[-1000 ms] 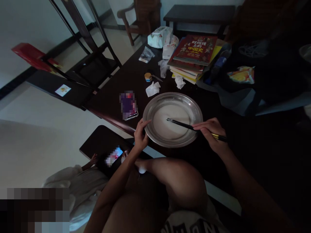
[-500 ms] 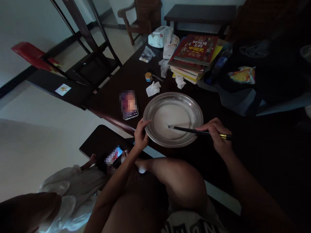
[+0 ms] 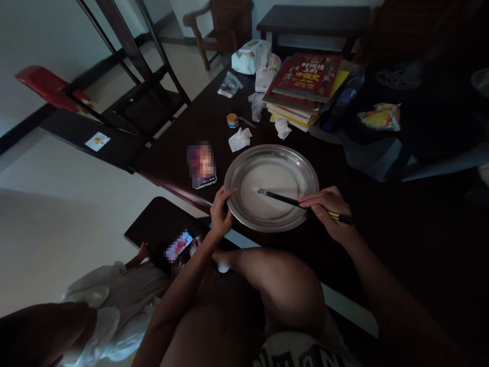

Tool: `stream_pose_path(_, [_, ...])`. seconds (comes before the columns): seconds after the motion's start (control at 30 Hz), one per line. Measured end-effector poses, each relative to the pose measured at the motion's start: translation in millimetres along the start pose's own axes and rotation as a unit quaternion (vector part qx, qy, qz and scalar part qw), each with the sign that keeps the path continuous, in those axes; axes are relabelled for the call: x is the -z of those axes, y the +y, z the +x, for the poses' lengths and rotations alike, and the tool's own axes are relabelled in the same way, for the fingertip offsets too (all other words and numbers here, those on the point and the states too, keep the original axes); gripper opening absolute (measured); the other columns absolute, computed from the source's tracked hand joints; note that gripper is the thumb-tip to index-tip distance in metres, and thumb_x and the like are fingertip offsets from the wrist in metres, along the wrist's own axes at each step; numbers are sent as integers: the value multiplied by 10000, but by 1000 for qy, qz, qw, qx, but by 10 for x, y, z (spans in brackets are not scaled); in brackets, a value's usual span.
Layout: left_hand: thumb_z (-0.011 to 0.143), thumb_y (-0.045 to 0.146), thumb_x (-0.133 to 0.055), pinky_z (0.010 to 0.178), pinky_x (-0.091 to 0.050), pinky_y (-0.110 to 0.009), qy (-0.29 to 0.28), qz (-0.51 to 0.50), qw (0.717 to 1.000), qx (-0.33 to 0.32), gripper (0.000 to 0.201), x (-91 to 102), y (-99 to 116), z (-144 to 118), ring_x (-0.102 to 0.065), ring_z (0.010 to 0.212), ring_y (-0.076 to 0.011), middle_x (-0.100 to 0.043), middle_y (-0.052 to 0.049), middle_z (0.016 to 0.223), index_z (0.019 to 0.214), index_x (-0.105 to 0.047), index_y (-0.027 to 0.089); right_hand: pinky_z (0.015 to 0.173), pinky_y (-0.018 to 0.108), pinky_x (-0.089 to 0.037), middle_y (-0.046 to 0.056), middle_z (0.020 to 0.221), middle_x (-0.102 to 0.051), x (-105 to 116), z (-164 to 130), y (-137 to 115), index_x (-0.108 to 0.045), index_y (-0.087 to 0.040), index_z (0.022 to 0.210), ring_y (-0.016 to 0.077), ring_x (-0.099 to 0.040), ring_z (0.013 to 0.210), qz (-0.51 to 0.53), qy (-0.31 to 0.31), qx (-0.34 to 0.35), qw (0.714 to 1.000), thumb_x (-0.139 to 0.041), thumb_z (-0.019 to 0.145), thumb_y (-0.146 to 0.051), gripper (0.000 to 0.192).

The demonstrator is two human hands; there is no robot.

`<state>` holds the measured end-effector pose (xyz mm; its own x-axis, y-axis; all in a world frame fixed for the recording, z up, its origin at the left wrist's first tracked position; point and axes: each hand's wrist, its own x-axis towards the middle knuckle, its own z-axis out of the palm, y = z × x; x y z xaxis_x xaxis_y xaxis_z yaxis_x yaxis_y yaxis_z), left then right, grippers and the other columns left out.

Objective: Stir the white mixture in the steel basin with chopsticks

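A round metal plate (image 3: 310, 176) with a raised rim rests on the dark table, and a pale, whitish layer covers its bottom. My left hand (image 3: 222, 210) grips the plate's left rim, thumb over the top edge. In my right hand (image 3: 333, 211) is a black pen (image 3: 282, 198) with a gold band near its back end, held between thumb and fingers. The pen slants over the plate, its tip close to the pale layer; whether it touches cannot be made out. Behind the plate lie crumpled tissues (image 3: 240, 139), and a phone (image 3: 201, 164) is to its left.
A stack of books (image 3: 305, 84) stands at the back beside tissue packs (image 3: 250, 57). A small gold-lidded jar (image 3: 232, 120) sits near the tissues. Farther right is a colourful snack packet (image 3: 381, 117). At lower left another person (image 3: 118, 290) is by a bench with a lit phone (image 3: 179, 246).
My right hand has moved left and slightly up with the pen, so its tip is farther left over the plate. My left hand stays on the rim.
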<state>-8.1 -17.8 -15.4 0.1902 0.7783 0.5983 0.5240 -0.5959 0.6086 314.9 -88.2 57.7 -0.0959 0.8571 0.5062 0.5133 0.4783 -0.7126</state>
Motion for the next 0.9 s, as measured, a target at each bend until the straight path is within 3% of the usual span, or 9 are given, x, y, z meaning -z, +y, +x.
stream_pose_path(0.17, [1013, 454, -467, 1004, -559, -430, -11, -1, 1000, 7, 388, 4, -2, -2, -666, 1215, -261, -689, -137, 1280, 1257, -649, 213, 774, 441, -505, -15, 891, -821, 16, -20, 10, -785, -336, 959, 218, -699, 843, 10, 56, -31, 998, -476, 1041, -321, 320])
stream_pose_path(0.33, [1011, 431, -473, 1013, -554, -431, -11, 6, 1000, 9, 376, 1, -5, -7, -657, 1231, -259, -689, -132, 1277, 1271, -644, 219, 796, 442, -504, -21, 967, -835, 5, -7, 4, -780, -329, 965, 204, -725, 848, 4, -5, -2, 1000, -545, 1013, -330, 240])
stream_pose_path(0.5, [1022, 445, -474, 1006, -555, -425, -5, -8, 1000, -5, 373, 0, -3, -7, -652, 1234, -258, -676, -132, 1304, 1280, -634, 228, 779, 443, -483, -14, 918, -828, 13, -13, 20, -775, -332, 956, 211, -701, 851, 13, 53, -20, 998, -484, 1039, -281, 307])
stream_pose_path(0.7, [1027, 459, -476, 1004, -553, -425, -5, -12, 1000, -2, 379, 0, 4, -2, -652, 1225, -255, -679, -128, 1291, 1284, -634, 230, 825, 443, -480, -31, 1005, -833, -4, -6, 21, -780, -339, 978, 198, -734, 881, -4, -3, 0, 1000, -538, 1023, -302, 248])
stream_pose_path(0.83, [1032, 516, -441, 1005, -551, -430, -13, -1, 1000, 11, 431, -8, -8, -13, -648, 1225, -260, -683, -133, 1271, 1270, -643, 218, 797, 427, -484, -28, 906, -820, 18, -17, 20, -792, -349, 972, 206, -697, 876, 12, 61, -34, 998, -480, 1046, -300, 325])
stream_pose_path(0.9, [1032, 501, -452, 1010, -547, -429, -7, -11, 1000, 2, 418, -11, -15, -17, -644, 1229, -260, -680, -129, 1279, 1287, -638, 226, 764, 418, -486, -26, 874, -815, 20, -16, 15, -797, -354, 977, 210, -678, 855, 25, 59, -35, 997, -478, 1046, -315, 329])
